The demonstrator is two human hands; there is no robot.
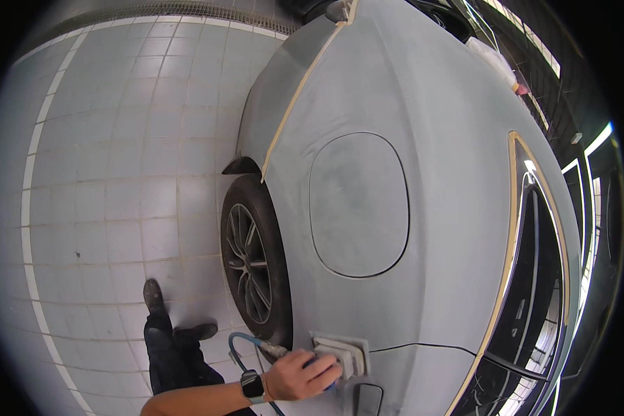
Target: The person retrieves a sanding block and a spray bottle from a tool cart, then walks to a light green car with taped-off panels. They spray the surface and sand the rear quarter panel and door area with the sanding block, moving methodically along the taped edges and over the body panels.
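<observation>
The fingers [320,379] of the left hand [292,378] are curled around a hand sander [353,355], wrapped over its body and partly hiding its blue side. Its pale, flat pad lies at the car's side panel, next to the rear wheel [247,263] and the dark-edged handle recess [369,399]; whether the pad presses on the panel is hard to tell. A blue hose [237,340] loops from the sander back past the wrist, which wears a dark-faced watch [252,383].

The car [451,208] fills the middle and right, its dull grey-green paint cloudy and patchy. A rounded flap [359,204] sits flush in the panel above the wheel. Tan tape [295,111] runs along the seam at the rear, and more tape borders the dark side window [523,305].

Pale square tiles [125,173] cover the floor, crossed by a white line, with a metal grate [180,10] at the far edge. Dark trousers [180,357] and shoes [154,298] stand beside the wheel. Bright light strips [598,140] line the right.

At upper right lies a whitish, bottle- or bag-like container [491,61] with a red end; its contents cannot be made out.
</observation>
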